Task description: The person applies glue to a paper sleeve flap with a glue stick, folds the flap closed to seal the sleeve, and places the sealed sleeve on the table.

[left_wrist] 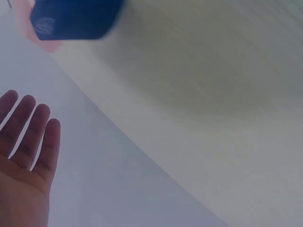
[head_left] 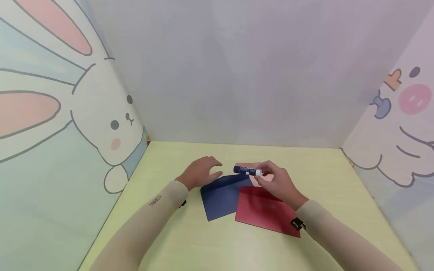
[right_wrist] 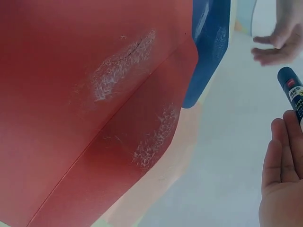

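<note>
My right hand (head_left: 280, 185) pinches a dark blue glue stick (head_left: 245, 171) by its white end, the blue end pointing left. Below that hand lies a red envelope (head_left: 266, 210) with its flap unfolded; whitish glue smears show on its flap (right_wrist: 158, 137) and body in the right wrist view. My left hand (head_left: 199, 174) hovers by the upper left of a blue envelope (head_left: 222, 199), its fingers loosely bent and holding nothing. White marks also show on the blue envelope's flap (right_wrist: 213, 42). A pale pink envelope (right_wrist: 163, 184) lies partly hidden behind the other two.
The pale yellow table (head_left: 203, 244) meets a plain light wall (head_left: 237, 75) at the back. Side walls bear a cartoon rabbit (head_left: 98, 124) on the left and a white cartoon animal (head_left: 400, 135) on the right.
</note>
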### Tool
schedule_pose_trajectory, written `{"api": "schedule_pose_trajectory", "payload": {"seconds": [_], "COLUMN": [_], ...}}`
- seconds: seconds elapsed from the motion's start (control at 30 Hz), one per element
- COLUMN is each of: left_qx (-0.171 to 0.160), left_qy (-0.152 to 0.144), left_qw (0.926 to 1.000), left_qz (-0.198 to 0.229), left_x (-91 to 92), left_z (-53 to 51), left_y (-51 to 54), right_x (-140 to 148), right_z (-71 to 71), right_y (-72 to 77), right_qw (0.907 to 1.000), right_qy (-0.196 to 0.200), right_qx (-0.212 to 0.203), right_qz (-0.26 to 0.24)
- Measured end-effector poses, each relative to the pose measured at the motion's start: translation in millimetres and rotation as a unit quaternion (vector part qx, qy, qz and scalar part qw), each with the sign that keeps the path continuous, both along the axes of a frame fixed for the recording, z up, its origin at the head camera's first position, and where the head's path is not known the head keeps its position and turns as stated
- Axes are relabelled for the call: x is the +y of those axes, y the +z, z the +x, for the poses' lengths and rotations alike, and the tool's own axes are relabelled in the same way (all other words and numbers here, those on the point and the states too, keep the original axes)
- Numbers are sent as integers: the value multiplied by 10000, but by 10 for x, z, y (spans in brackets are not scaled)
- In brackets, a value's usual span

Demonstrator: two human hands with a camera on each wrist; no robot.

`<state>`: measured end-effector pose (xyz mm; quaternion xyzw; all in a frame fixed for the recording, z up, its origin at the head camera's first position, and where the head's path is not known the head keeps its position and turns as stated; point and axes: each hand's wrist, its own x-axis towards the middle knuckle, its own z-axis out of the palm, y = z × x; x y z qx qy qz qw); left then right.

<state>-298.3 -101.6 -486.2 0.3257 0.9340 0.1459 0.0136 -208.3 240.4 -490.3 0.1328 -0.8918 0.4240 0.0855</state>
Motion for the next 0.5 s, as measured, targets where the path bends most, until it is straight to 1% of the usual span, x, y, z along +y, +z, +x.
{"api": "schedule_pose_trajectory", "payload": {"seconds": [0.07, 0.13, 0.17, 0.27, 0.37, 0.5], "left_qx": [27, 18, 1, -55, -1, 260], "left_qy": [-199, -403, -495, -645, -732, -986], "left_qw": [9994, 9973, 9958, 9911, 9873, 9822], "left_qz": [294, 622, 772, 1161, 1408, 1578], "left_x": [131, 223, 255, 316, 338, 350], "left_z": [111, 198, 235, 318, 383, 436], "left_y": [69, 128, 155, 210, 241, 250], "right_x": [-11, -25, -35, -56, -91, -162], "right_z": [25, 52, 65, 91, 94, 84], "right_y": [23, 49, 65, 85, 88, 98], "right_qw": [9999, 9995, 9990, 9974, 9961, 9930], "right_qy": [83, 205, 274, 445, 651, 1037], "right_qx": [-51, -107, -148, -196, -35, 333], "right_qz": [-82, -217, -308, -537, -590, -456]}}
